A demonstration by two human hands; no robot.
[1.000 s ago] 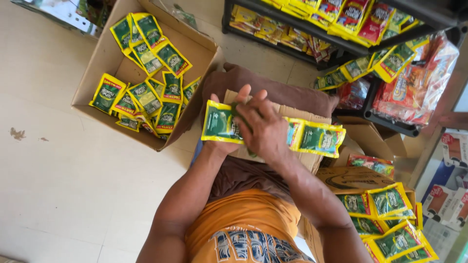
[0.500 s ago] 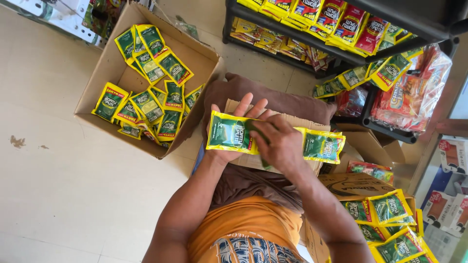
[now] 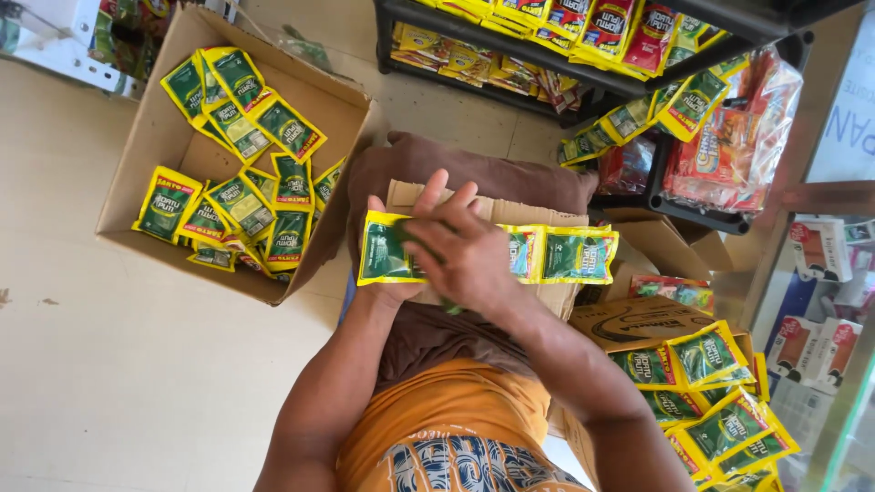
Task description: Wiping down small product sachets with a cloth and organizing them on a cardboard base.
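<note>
Both hands hold one connected strip of green-and-yellow sachets [image 3: 558, 254] over a cardboard piece on my lap. My left hand [image 3: 387, 273] grips the strip's left end from below, thumb up beside the first sachet. My right hand [image 3: 460, 251] lies across the strip's middle, fingers spread over the front and pointing left. Two sachets of the strip hang free to the right of my right hand.
An open cardboard box [image 3: 146, 137] with several loose sachets stands on the floor at the left. A black shelf rack [image 3: 638, 82] with packets runs along the top right. More sachet strips [image 3: 720, 401] lie on a carton at the lower right.
The strip and both hands have shifted slightly; my right hand has slid left over the strip, covering more of its middle, while the left hand keeps its end.
</note>
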